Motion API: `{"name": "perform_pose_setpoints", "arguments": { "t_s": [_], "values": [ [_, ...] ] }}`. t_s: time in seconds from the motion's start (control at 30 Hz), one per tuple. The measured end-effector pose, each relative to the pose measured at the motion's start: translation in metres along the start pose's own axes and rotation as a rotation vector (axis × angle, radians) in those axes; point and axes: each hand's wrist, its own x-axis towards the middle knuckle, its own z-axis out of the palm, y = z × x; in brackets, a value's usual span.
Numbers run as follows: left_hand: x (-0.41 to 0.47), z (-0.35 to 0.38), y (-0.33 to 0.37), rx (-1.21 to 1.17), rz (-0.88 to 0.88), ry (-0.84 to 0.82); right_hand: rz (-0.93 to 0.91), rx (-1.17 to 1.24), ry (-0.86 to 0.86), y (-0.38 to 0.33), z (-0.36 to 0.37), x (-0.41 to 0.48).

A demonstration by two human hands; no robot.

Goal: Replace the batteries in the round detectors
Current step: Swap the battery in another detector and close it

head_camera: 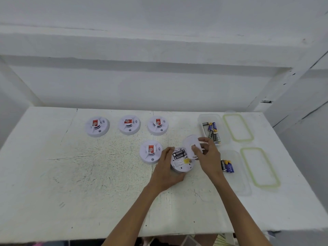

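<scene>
Two black batteries [178, 154] sit in an overturned round detector [181, 161] at mid-table [53, 174], gripped by the left hand [166, 172]. The right hand [206, 155] pinches its removed white cover [190, 145]. Four closed detectors [150, 152] lie beyond.

Bare workroom, scuffed white table [88, 183], whitewashed walls [159, 86]

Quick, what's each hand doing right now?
Left hand: holding the opened detector, batteries showing.
Right hand: holding the detached round cover.
</scene>
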Motion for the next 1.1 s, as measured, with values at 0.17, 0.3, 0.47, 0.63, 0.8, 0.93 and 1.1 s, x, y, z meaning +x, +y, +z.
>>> {"name": "perform_pose_setpoints", "arguments": {
  "t_s": [0.17, 0.3, 0.47, 0.63, 0.8, 0.93, 1.1],
  "values": [
    [-0.003, -0.002, 0.001, -0.02, -0.034, -0.054, 0.004, -0.02, 0.046, 0.005, 0.0, 0.005],
    [0.0, 0.0, 0.007, -0.051, -0.113, -0.022, -0.065, -0.143, 0.037, 0.005, 0.003, 0.007],
    [-0.003, 0.002, -0.003, -0.056, -0.07, 0.014, -0.116, -0.319, 0.042, 0.013, 0.012, 0.013],
    [-0.004, 0.005, -0.002, -0.029, -0.064, 0.065, -0.081, -0.279, 0.125, 0.015, 0.021, 0.011],
    [-0.002, 0.006, -0.001, -0.047, -0.145, 0.094, -0.045, -0.291, 0.117, 0.018, 0.022, 0.007],
    [-0.005, 0.005, -0.002, 0.008, -0.071, 0.092, -0.016, -0.316, 0.069, 0.025, 0.022, 0.005],
    [-0.003, 0.007, -0.003, 0.068, -0.03, 0.102, -0.012, -0.4, 0.036, 0.029, 0.024, 0.004]
  ]
}}
